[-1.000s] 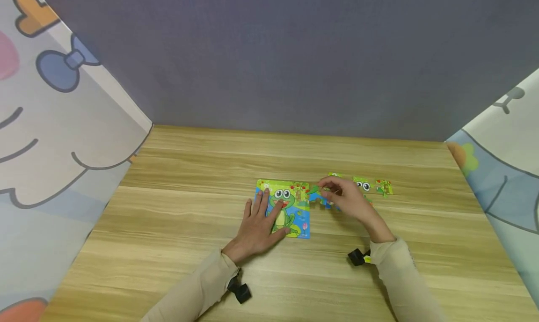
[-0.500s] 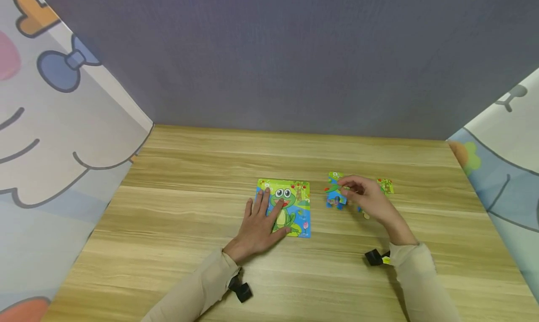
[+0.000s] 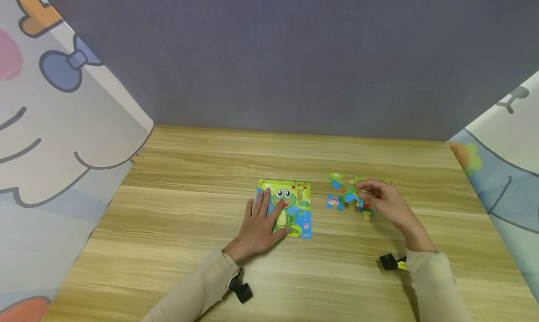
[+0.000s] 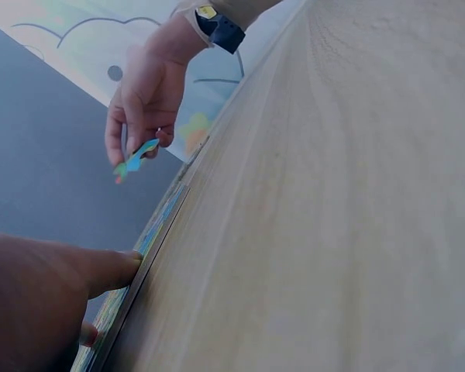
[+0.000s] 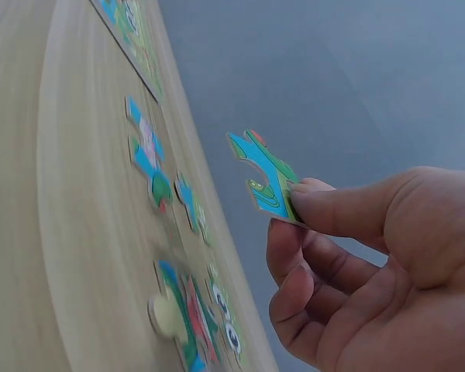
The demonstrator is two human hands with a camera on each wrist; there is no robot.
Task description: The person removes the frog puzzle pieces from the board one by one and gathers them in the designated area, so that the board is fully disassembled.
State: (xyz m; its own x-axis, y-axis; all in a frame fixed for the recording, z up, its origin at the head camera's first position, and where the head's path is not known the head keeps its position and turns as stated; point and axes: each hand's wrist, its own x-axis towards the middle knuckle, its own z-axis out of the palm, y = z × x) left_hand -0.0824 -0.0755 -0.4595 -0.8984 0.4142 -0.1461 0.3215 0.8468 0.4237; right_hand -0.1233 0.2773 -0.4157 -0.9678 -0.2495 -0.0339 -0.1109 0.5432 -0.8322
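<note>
My left hand [image 3: 258,230] lies with spread fingers on a square frog picture puzzle board [image 3: 304,209], partly covering it. Between thumb and fingers, my right hand [image 3: 389,205] pinches a jigsaw puzzle piece [image 5: 267,178] with blue and green on it. The right wrist view shows this piece raised off the table. Below and around it lie loose puzzle pieces: a blue-and-green one [image 3: 336,180], a blue one with pink [image 3: 334,202], and one with a rounded yellowish tab [image 3: 367,214]. A piece with frog eyes [image 5: 225,318] shows in the right wrist view.
The wood-grain table [image 3: 202,172] carries the board and pieces. A grey panel [image 3: 294,69] rises along its back edge. Cartoon-printed walls [image 3: 63,139] stand at both sides. A black wrist device [image 3: 242,291] hangs at each sleeve.
My right hand has moved rightward with the pinched piece, from beside the board to above the loose pieces. My left hand has stayed on the board.
</note>
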